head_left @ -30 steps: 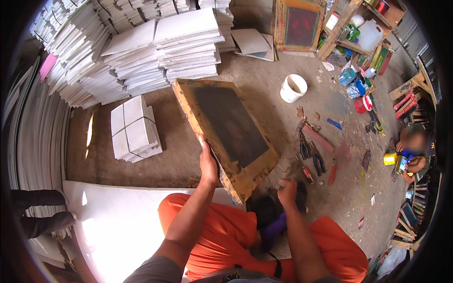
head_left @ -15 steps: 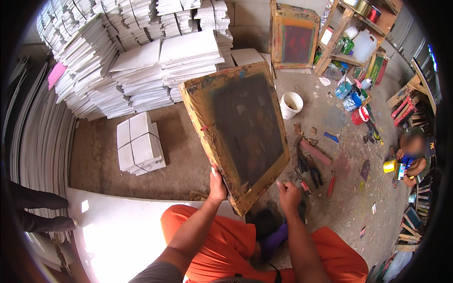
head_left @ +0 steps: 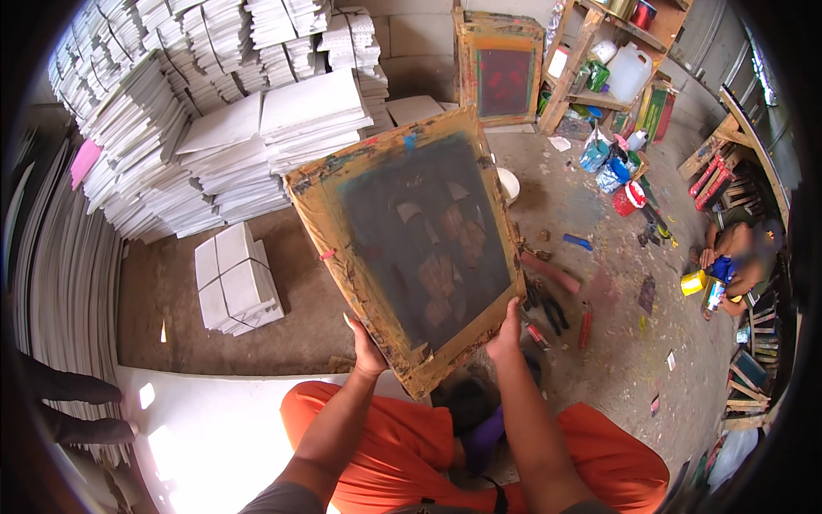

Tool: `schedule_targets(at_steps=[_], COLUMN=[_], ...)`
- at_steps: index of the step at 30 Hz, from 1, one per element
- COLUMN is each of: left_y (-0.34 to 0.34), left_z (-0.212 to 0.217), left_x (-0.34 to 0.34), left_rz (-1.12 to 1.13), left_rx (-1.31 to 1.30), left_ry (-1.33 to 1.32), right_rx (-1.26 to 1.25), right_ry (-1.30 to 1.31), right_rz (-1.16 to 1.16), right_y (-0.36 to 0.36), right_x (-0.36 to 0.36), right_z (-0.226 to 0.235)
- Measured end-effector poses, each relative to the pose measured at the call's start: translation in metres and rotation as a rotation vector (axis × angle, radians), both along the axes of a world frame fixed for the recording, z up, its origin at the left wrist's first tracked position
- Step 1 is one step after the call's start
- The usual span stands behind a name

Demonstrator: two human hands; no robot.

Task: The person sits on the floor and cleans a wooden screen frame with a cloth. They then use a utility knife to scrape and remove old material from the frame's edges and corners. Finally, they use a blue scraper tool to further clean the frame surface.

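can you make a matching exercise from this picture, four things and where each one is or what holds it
Things:
1. printing screen frame
2. tied white bundle
3. white jug
4. yellow can

Places:
A. on the wooden shelf, top right
B. on the floor, left of the frame
C. raised in both hands
D. on the floor, far right, beside another person

Pairs: 1-C, 2-B, 3-A, 4-D

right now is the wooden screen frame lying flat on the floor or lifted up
Lifted up and tilted. Both hands, left hand and right hand, hold the wooden screen frame by its lower edge, and the floor shows through its dark mesh.
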State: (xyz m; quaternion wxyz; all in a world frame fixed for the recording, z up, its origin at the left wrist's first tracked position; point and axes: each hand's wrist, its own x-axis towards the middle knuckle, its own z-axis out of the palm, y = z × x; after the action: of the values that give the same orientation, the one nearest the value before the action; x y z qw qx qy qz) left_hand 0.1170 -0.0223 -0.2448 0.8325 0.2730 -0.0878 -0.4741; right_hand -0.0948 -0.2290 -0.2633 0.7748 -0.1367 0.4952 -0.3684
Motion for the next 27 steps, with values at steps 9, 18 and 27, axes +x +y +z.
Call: schedule_targets(at_steps=[9, 18, 27], left_y=[-0.026, -0.019, -0.026], left_z=[0.021, 0.009, -0.027], left_x=[0.006, 0.023, 0.019], left_rz=[0.077, 0.012, 0.069], left_rx=[0.156, 0.146, 0.049], left_ry=[0.117, 0.336, 0.345], right_rx=[-0.383, -0.469, -0.629], right_ry=[0.173, 0.172, -0.020], right_rz=[-0.486, -0.380, -0.363], right_y=[0.005, 0.020, 0.045], right_x=[0.007, 0.010, 0.013], right_z=[0.076, 0.092, 0.157])
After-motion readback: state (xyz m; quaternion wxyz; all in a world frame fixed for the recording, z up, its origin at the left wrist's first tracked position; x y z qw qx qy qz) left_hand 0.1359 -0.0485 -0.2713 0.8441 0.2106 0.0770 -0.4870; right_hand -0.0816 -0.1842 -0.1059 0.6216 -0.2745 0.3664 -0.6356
